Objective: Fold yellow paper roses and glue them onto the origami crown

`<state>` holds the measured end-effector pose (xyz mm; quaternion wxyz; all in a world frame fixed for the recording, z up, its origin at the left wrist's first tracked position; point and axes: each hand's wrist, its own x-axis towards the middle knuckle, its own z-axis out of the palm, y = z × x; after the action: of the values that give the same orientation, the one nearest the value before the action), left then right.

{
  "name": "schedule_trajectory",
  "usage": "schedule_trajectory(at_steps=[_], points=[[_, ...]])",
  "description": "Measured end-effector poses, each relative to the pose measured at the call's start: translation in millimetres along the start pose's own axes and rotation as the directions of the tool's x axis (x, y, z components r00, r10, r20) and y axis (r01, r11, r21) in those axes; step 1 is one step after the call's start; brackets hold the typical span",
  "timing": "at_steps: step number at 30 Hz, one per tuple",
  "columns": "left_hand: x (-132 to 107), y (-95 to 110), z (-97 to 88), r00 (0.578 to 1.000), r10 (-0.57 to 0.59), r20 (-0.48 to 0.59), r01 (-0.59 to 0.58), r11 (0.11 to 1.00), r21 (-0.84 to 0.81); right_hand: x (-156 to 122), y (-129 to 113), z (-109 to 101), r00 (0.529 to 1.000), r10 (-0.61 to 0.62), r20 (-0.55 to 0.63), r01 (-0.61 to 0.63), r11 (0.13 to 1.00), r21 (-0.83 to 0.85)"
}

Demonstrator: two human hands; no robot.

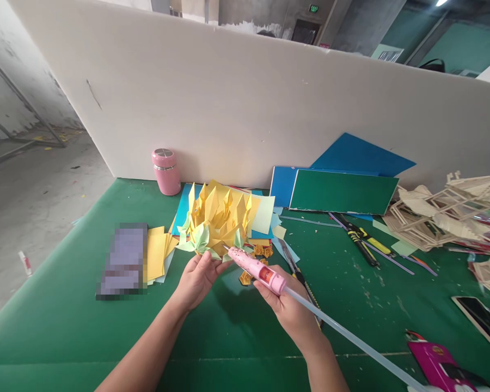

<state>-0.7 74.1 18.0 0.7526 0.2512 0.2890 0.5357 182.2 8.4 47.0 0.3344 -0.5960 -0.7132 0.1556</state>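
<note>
My left hand is closed on the near lower edge of a folded-paper lotus, which has yellow petals above and pale green leaves round its base. In my right hand is a pink glue gun, its tip pointing at the green leaves on the near side of the lotus. A long translucent glue stick runs from the gun's rear toward the lower right. Whether the tip touches the paper, I cannot tell. Small orange paper roses lie just behind the gun.
Yellow paper sheets lie left of the lotus, by a blurred dark flat object. A pink flask stands behind. Right are cutters, green board, wooden stick models, a phone and a magenta item. A white partition closes the back.
</note>
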Motion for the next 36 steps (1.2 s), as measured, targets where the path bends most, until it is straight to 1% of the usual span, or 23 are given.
schedule_trajectory(at_steps=[3, 7, 8, 12, 16, 20, 22, 25, 27, 30, 32, 36], points=[[-1, 1, 1.5, 1.0, 0.008, 0.021, -0.008, 1.0, 0.004, -1, 1, 0, 1.0, -0.01, -0.005, 0.01, 1.0, -0.026], [-2, 3, 2.7, 0.994, 0.029, 0.103, -0.037, 0.996, 0.078, -2, 1, 1, 0.998, -0.039, -0.043, 0.038, 0.999, -0.018], [-2, 3, 3.0, 0.995, 0.035, 0.098, -0.045, 0.994, 0.102, -2, 2, 2, 0.997, -0.038, -0.061, 0.037, 0.999, -0.013], [-1, 2, 3.8, 0.997, 0.073, 0.016, -0.075, 0.982, 0.172, -3, 2, 2, 0.992, -0.058, -0.115, 0.059, 0.998, 0.005], [1, -1, 1.7, 0.994, 0.105, 0.001, -0.103, 0.973, 0.208, -2, -3, 0, 0.985, -0.129, -0.113, 0.13, 0.992, 0.002], [0, -4, -0.3, 0.989, 0.144, -0.02, -0.134, 0.958, 0.252, -1, -6, -1, 0.98, -0.144, -0.135, 0.144, 0.99, -0.01], [-3, -4, 3.4, 0.985, 0.168, -0.038, -0.151, 0.951, 0.27, -1, -6, -2, 0.98, -0.141, -0.138, 0.142, 0.99, -0.005], [-10, 3, 17.3, 0.971, 0.226, -0.077, -0.193, 0.933, 0.303, -3, -4, -2, 0.978, -0.13, -0.164, 0.136, 0.99, 0.023], [-14, 10, 29.0, 0.949, 0.296, -0.104, -0.236, 0.892, 0.387, -4, -3, -2, 0.973, -0.128, -0.194, 0.141, 0.989, 0.054], [-17, 17, 41.5, 0.923, 0.37, -0.107, -0.284, 0.841, 0.461, -4, -3, -3, 0.962, -0.145, -0.23, 0.17, 0.981, 0.09], [-16, 18, 44.1, 0.924, 0.369, -0.101, -0.282, 0.835, 0.472, -1, -4, -4, 0.965, -0.137, -0.224, 0.162, 0.982, 0.096], [-10, 16, 42.6, 0.948, 0.312, -0.066, -0.249, 0.854, 0.458, 6, -8, -7, 0.98, -0.117, -0.158, 0.13, 0.989, 0.07]])
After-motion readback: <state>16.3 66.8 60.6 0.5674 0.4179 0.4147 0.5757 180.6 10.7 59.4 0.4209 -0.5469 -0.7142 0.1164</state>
